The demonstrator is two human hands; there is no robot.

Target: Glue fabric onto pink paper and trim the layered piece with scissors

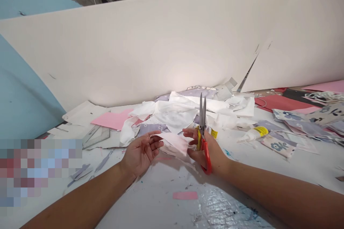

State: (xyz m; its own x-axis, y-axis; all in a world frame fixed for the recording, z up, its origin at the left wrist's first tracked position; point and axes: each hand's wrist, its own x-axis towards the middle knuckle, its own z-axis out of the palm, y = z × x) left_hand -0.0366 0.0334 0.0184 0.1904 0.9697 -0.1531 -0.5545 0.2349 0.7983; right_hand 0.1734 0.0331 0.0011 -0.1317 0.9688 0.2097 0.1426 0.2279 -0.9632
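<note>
Head view: the left hand [141,154] is spread open, palm up and fingers lightly curled, with its fingertips at the edge of a pale pink fabric scrap [174,144]. That scrap hangs between the two hands, above a white worktable [150,200], and its far edge reaches the fingers of the right hand [206,150]. The right hand grips orange-handled scissors [206,161] closely around the handles, with the steel blades [202,114] pointing upward. The blades look closed or nearly so, and no cloth shows between them. Just beyond the hands lies a loose heap of white fabric offcuts [172,116], with a pink paper sheet [111,119] and a clear plastic ruler [96,136] to its left. To the right are a glue bottle with a yellow label [254,134] and strips of floral printed fabric [279,146]. A small pink slip [185,195] lies on the table nearer the person.
</note>
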